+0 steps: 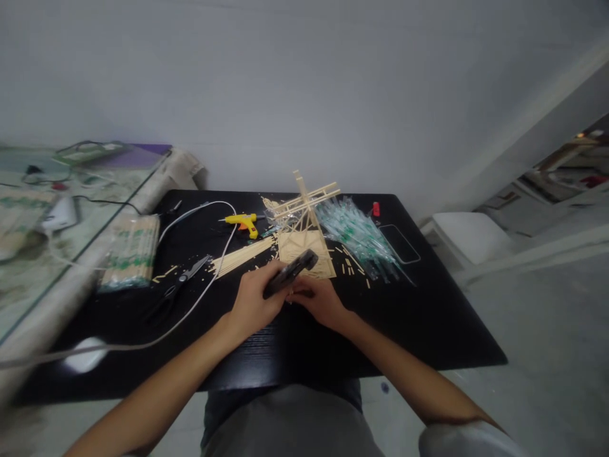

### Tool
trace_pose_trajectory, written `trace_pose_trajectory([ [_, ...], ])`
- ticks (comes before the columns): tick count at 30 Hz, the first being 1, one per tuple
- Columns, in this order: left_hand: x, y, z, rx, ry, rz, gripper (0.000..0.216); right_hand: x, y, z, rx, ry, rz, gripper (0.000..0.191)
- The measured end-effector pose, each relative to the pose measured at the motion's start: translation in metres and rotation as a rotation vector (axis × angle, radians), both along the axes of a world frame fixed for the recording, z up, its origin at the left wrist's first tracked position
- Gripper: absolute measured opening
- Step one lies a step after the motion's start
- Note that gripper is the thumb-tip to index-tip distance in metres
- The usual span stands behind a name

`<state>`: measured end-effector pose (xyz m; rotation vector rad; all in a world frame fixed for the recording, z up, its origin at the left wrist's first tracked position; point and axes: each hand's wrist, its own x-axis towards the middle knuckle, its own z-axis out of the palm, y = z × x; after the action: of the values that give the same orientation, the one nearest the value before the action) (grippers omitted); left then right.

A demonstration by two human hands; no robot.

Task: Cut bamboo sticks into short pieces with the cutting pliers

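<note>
My left hand (259, 293) is closed around a dark, elongated tool (292, 271), whose blunt end points up and to the right; its exact kind is not clear. Close beside it, my right hand (323, 301) has its fingers pinched together, and a tiny pale bit shows at their tips. What the right fingers hold is mostly hidden. Just beyond both hands stands a model of glued wooden sticks (307, 238), with a square base and a tower carrying crossed blades. Loose wooden sticks (245, 255) lie left of the model.
A yellow glue gun (245, 223) lies behind the sticks. Scissors (178, 285), a white cable (204, 292) and a pack of sticks (132, 251) are at left. Green-and-clear plastic wrappers (359, 235) and a red object (376, 209) lie at right on the black table (419, 317).
</note>
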<state>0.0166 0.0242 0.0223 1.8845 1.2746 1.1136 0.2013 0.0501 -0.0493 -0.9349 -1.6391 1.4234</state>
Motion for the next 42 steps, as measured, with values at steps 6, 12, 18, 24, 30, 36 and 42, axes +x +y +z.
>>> trace_pose_trajectory([
  [6,0.003,0.001,-0.010,0.116,0.013,-0.020,0.010,0.002,0.000,-0.013,0.135,-0.082,-0.015,0.019],
  [12,0.003,0.000,-0.011,0.158,0.035,-0.010,0.004,0.005,0.000,-0.017,0.259,-0.191,0.010,0.012],
  [18,0.000,-0.001,-0.013,0.092,-0.023,-0.035,0.007,0.003,-0.001,-0.017,0.280,-0.205,0.018,0.013],
  [24,-0.017,-0.014,-0.001,0.020,0.058,0.035,0.015,0.003,-0.003,-0.021,0.320,-0.263,0.024,0.008],
  [30,-0.060,-0.032,-0.006,-0.023,0.466,0.137,0.020,0.002,-0.005,-0.030,0.204,-0.214,-0.005,0.015],
  [36,-0.073,-0.038,-0.026,0.078,1.016,0.173,0.031,0.000,-0.005,-0.028,0.082,-0.166,-0.025,0.047],
  [42,-0.059,-0.034,-0.026,0.139,1.159,0.067,0.035,0.001,-0.005,-0.020,0.118,-0.233,-0.012,0.052],
])
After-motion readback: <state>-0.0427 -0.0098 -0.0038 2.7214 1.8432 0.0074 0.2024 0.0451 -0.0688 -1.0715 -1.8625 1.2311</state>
